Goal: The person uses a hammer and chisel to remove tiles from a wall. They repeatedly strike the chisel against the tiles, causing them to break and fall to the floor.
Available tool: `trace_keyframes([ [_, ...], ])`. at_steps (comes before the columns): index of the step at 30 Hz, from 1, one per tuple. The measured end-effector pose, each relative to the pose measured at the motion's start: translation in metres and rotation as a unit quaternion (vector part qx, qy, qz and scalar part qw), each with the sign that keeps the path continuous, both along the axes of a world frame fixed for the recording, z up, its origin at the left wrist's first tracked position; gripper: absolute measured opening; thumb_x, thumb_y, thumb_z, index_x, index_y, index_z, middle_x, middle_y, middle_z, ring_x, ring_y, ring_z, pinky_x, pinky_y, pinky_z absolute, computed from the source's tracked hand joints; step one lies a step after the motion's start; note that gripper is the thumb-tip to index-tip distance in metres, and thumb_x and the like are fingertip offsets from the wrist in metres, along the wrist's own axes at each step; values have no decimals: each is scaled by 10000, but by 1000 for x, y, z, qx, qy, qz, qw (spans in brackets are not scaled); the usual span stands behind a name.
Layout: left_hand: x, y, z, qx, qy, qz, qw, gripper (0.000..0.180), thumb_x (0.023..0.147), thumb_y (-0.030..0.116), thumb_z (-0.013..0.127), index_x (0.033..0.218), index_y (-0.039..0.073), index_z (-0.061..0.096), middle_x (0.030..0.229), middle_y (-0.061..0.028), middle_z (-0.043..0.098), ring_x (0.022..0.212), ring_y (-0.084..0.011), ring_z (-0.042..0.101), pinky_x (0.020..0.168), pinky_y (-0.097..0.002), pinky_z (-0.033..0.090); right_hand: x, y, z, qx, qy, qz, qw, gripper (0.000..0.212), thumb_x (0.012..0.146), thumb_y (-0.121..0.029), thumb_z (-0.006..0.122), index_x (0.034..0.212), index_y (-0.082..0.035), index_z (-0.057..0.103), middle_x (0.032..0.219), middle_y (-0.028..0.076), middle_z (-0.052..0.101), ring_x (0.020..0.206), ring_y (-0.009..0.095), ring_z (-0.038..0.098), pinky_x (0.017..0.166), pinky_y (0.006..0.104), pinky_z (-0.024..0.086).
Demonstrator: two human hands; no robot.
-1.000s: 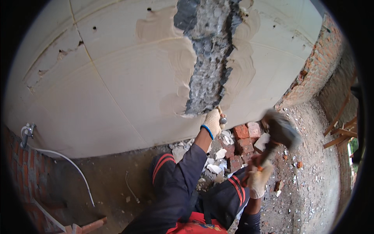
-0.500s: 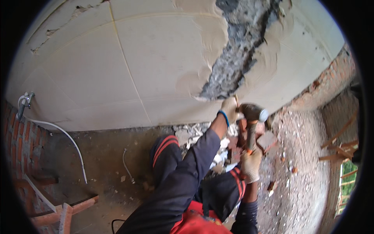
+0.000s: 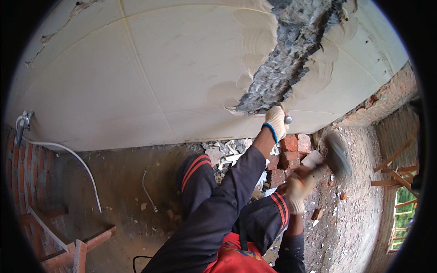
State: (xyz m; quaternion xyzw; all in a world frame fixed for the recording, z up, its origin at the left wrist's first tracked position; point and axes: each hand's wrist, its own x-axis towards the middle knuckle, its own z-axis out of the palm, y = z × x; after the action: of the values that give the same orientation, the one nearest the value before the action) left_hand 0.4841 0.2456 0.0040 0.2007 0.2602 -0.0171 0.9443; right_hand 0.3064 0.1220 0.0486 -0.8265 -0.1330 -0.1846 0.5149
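My left hand (image 3: 276,122), in a cream knit glove with a blue cuff, is closed round a chisel (image 3: 288,119) whose round metal end sticks out beside the fist. It is at the lower end of a rough grey channel (image 3: 282,73) broken through the pale tiled wall (image 3: 191,68). The chisel's tip is hidden behind the hand. My gloved right hand (image 3: 298,192) grips the handle of a hammer (image 3: 337,156). Smeared by motion, the hammer's head is out to the right, apart from the chisel.
Red bricks (image 3: 290,159) and white broken tile (image 3: 234,157) lie at the wall's foot. A white hose (image 3: 82,161) hangs from a tap (image 3: 23,122) at the left. Wooden pieces (image 3: 79,255) stand at the lower left. Rubble (image 3: 334,214) covers the right side.
The hammer has swung away from the chisel to the right, and its head is now blurred. My left hand stays at the channel's lower end, still round the chisel. The view has shifted slightly.
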Motion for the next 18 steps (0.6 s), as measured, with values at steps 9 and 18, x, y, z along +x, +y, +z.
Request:
trace_keyframes([
  [9,9,-11,-9,-85,6,46,995,89,844,219,520,765,179,513,621,8,473,517,-108,460,423,-270,373,-25,-45,25,149,191,2,970,85,753,-73,477,823,-30,500,614,3,477,455,64,442,384,203,345],
  [18,-5,3,10,-45,31,-24,998,178,880,317,483,730,224,505,614,43,490,492,-88,466,380,-244,336,-13,-16,132,169,-327,139,919,115,842,-121,432,942,-70,453,623,36,398,550,160,429,591,340,448],
])
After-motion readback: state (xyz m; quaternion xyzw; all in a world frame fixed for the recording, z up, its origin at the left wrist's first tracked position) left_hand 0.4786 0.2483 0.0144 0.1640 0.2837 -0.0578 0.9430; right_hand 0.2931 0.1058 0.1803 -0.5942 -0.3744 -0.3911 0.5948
